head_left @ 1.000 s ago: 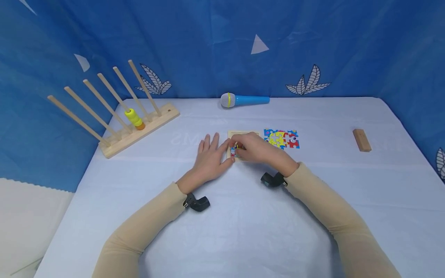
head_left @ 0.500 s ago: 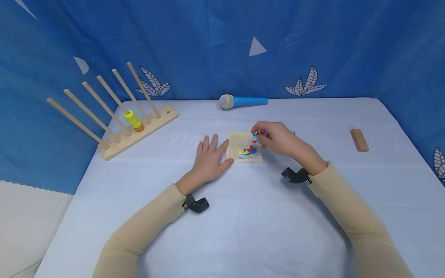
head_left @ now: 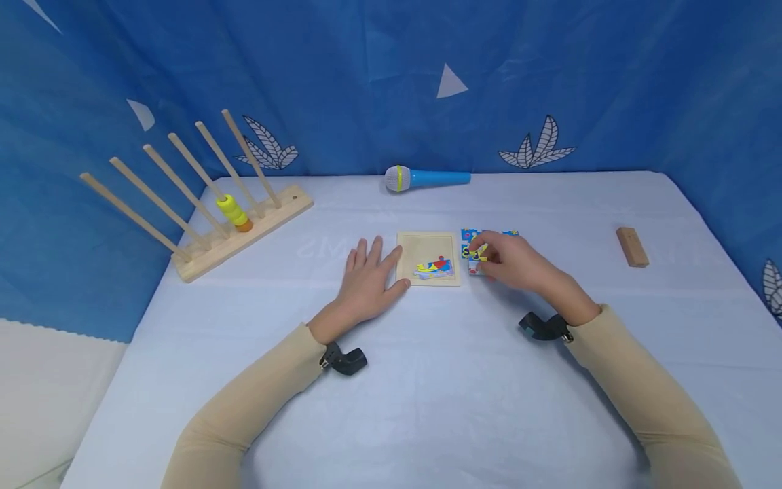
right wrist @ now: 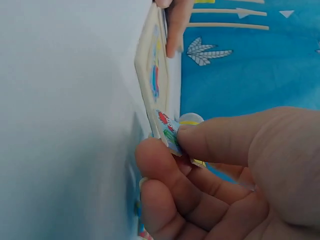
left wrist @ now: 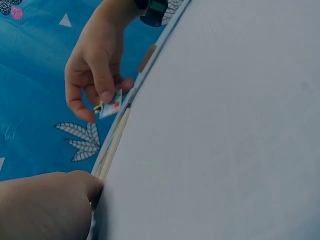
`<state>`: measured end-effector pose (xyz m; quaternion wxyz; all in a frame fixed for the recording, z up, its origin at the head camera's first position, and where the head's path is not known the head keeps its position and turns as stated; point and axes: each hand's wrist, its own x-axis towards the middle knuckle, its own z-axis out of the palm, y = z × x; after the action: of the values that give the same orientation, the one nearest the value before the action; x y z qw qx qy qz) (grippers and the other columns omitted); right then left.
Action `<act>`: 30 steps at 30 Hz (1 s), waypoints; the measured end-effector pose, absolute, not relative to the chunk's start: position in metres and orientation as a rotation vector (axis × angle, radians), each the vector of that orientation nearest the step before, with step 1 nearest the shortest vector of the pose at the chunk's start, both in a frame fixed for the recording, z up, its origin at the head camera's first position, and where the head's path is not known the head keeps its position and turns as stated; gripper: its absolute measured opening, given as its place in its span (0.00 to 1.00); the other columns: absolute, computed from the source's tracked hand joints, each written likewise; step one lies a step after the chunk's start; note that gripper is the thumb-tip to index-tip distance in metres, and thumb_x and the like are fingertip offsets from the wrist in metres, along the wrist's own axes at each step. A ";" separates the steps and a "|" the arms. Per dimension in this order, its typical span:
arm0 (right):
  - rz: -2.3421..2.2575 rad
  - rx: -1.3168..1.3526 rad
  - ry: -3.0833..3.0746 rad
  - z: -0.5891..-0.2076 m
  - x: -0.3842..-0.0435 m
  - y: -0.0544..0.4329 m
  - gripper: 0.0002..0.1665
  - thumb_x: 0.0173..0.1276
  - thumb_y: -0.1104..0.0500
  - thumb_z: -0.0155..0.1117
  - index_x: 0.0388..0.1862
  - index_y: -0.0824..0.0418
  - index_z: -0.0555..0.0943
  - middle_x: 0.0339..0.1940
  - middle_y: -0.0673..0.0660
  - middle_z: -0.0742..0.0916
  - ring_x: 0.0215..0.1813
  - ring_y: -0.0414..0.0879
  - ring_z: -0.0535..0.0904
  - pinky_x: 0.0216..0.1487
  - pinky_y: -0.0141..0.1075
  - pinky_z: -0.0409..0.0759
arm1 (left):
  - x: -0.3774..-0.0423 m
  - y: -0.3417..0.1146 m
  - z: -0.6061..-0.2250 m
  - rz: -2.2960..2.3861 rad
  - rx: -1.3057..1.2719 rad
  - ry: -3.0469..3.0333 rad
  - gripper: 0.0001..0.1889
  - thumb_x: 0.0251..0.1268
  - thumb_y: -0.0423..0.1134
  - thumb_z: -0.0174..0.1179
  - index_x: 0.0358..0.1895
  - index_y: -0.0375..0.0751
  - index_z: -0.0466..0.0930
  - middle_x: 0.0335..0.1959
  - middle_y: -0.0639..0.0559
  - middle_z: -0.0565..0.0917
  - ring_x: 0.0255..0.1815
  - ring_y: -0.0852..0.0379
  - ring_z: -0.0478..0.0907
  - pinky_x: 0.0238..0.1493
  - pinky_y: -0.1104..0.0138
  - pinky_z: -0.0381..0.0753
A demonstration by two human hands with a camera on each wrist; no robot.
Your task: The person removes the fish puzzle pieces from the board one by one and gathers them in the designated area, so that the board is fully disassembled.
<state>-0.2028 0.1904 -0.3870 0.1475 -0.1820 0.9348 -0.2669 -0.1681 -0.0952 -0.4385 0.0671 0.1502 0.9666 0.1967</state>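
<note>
My right hand point(head_left: 516, 263) pinches a puzzle piece point(right wrist: 168, 131) between thumb and fingers, just right of the wooden puzzle tray point(head_left: 421, 246). A red crab and green plant are printed on it in the right wrist view. My left hand point(head_left: 365, 286) lies spread on the table, thumb and forefinger at the tray's left edge. Inside the tray, some yellow, red and blue pieces point(head_left: 435, 268) lie at the lower right, looking loose and tilted. More puzzle pieces point(head_left: 468, 235) lie on the table beyond the right hand, which partly hides them.
A blue toy microphone point(head_left: 438, 178) lies at the back edge. To the left stands a wooden peg rack point(head_left: 269, 223) with tall pegs and several yellow beads point(head_left: 232, 209) on one. A small wooden block point(head_left: 632, 246) lies far right. Blue cloth hangs behind.
My right hand has moved right, from over the tray to beside it, carrying the puzzle piece out. The tray's inside and its remaining pieces are now uncovered. My left hand stays in place.
</note>
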 end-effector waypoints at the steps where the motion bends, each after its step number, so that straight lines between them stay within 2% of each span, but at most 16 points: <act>1: -0.775 -0.512 2.688 -0.388 -0.203 0.189 0.17 0.68 0.66 0.66 0.55 0.64 0.78 0.32 0.58 0.87 0.28 0.46 0.79 0.34 0.36 0.76 | -0.168 -0.095 -0.439 0.596 0.453 2.912 0.38 0.74 0.59 0.53 0.81 0.48 0.58 0.84 0.34 0.47 0.85 0.30 0.35 0.82 0.38 0.37; 7: -0.782 -0.444 2.682 -0.394 -0.203 0.186 0.17 0.67 0.63 0.68 0.54 0.64 0.80 0.24 0.55 0.84 0.24 0.44 0.78 0.33 0.36 0.74 | -0.169 -0.095 -0.441 0.599 0.456 2.915 0.37 0.74 0.59 0.53 0.81 0.49 0.58 0.84 0.35 0.47 0.85 0.31 0.35 0.82 0.38 0.37; 14: -0.735 -0.447 2.743 -0.400 -0.202 0.183 0.20 0.68 0.62 0.68 0.59 0.63 0.82 0.30 0.57 0.84 0.30 0.47 0.77 0.33 0.35 0.76 | -0.169 -0.096 -0.441 0.603 0.456 2.912 0.38 0.74 0.59 0.53 0.81 0.49 0.58 0.85 0.35 0.47 0.85 0.31 0.34 0.82 0.38 0.36; 19: -0.718 -0.492 2.786 -0.401 -0.201 0.181 0.20 0.67 0.61 0.70 0.57 0.62 0.84 0.30 0.57 0.83 0.34 0.49 0.75 0.33 0.34 0.74 | -0.170 -0.096 -0.441 0.600 0.450 2.913 0.38 0.74 0.59 0.53 0.81 0.49 0.58 0.85 0.35 0.47 0.85 0.31 0.35 0.82 0.38 0.36; 30: -0.705 -0.520 2.827 -0.405 -0.198 0.178 0.18 0.66 0.62 0.71 0.55 0.62 0.85 0.33 0.58 0.85 0.35 0.50 0.76 0.34 0.35 0.74 | -0.169 -0.096 -0.439 0.601 0.452 2.916 0.38 0.73 0.59 0.54 0.81 0.49 0.59 0.84 0.35 0.48 0.85 0.31 0.35 0.82 0.38 0.37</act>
<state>-0.1983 0.1785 -0.4047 0.0910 -0.1749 0.9512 -0.2374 -0.1687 -0.0957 -0.4388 0.0653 0.1497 0.9663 0.1992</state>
